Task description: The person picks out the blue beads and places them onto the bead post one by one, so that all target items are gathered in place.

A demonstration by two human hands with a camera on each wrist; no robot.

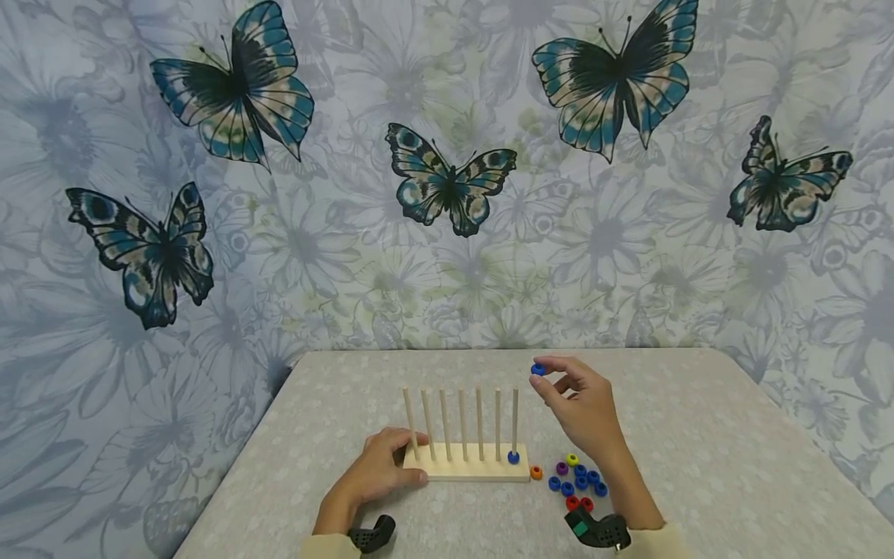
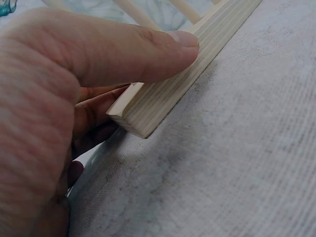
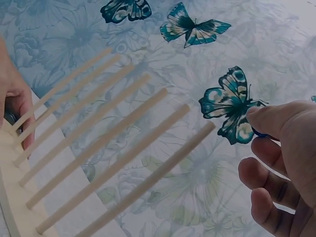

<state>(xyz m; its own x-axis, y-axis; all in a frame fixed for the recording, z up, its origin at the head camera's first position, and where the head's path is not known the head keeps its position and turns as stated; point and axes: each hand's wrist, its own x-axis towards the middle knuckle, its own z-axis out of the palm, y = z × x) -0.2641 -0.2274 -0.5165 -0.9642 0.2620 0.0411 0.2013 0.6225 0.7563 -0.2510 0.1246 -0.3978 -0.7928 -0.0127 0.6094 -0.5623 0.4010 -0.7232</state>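
Cream sleeves (image 1: 653,545) and black wrist devices (image 1: 373,536) come nearest, and past them the two hands are well apart over a pale tablecloth (image 1: 698,435). The left hand (image 1: 380,470) grips the left end of a wooden base (image 1: 468,471), which carries seven upright pegs (image 1: 462,427). Only the left wrist view shows closely how the thumb lies along the base's near side, with other fingers round behind its left end.

Farther off and to the right, the right hand (image 1: 583,400) pinches a blue bead (image 1: 537,369) between thumb and forefinger, to the right of the rightmost peg and well away from the left hand. The head view shows this bead plainly; the right wrist view gives just a sliver of it, but reveals the gap between it and the peg's tip.

A second blue bead (image 1: 513,458), seen only from the head, sits at that peg's foot. Nearer than the right hand, an orange bead (image 1: 536,472) lies just beside the base's right end, with yellow (image 1: 572,460), purple (image 1: 562,469), blue and red beads (image 1: 587,504) farther right.
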